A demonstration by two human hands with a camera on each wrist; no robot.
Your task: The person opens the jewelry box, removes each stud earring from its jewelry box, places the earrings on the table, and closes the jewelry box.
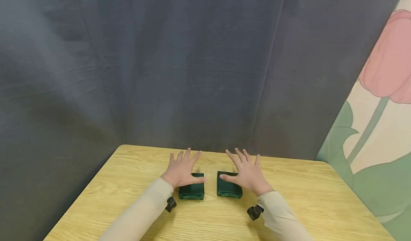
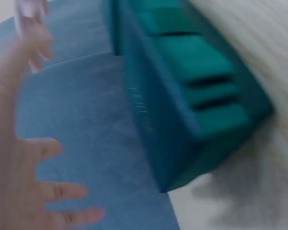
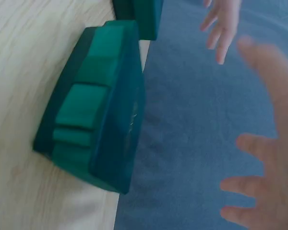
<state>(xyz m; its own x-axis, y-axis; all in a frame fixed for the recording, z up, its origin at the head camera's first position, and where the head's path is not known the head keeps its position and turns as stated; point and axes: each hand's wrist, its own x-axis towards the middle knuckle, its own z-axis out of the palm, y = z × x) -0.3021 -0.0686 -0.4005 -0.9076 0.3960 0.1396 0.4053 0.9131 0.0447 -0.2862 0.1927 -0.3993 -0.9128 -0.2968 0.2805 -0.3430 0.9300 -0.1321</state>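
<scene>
Two dark green boxes lie side by side on the wooden table, a small gap between them. Over the left box hovers my left hand, its fingers spread and thumb pointing inward. My right hand is held the same way above the right box, fingers fanned toward the back edge. Both hands hold nothing. In the left wrist view the near box shows a ribbon-like band on its side and faint lettering on top. A similar band and lettering show on the box in the right wrist view.
The light wooden table reaches back to a dark grey curtain. At the right stands a wall painted with a pink tulip and green leaves. A small black camera sits at the right wrist, another at the left.
</scene>
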